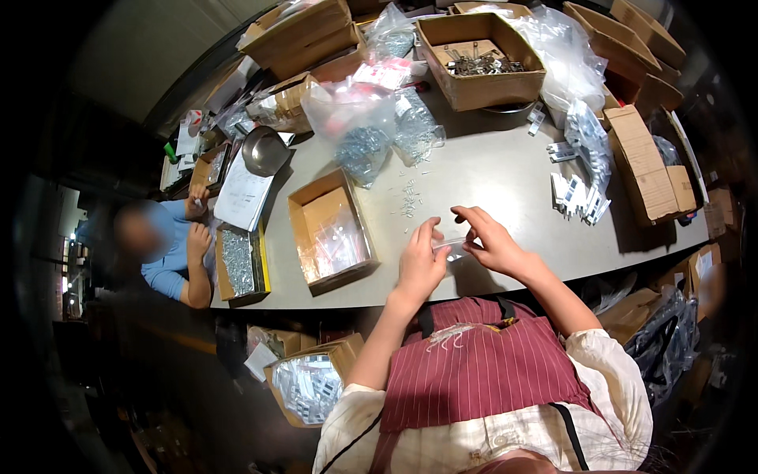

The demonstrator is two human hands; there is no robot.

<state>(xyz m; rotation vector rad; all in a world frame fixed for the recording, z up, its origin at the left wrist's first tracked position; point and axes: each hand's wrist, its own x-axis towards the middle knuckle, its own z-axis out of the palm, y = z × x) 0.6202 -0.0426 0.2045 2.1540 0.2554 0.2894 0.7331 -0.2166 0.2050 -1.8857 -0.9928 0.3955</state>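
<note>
A small clear plastic bag (455, 253) is stretched between my two hands just above the near part of the table. My left hand (422, 267) pinches its left end between thumb and fingers. At the bag's right end, my right hand (497, 248) grips the edge with the thumb and bent fingers, the upper fingers raised. Beyond the hands lies a loose scatter of small silvery screws (409, 199) on the tabletop. To the left stands an open cardboard box (314, 207) holding more clear bags, some with pink marks. What is inside the held bag is too small to tell.
White and metal fittings (580, 197) lie at the right beside a tall carton (643, 166). A box of metal parts (497, 95) and bulging bags of screws (363, 154) stand at the back. Left, a co-worker in a blue shirt (170, 253) sits near a screw tray (237, 257).
</note>
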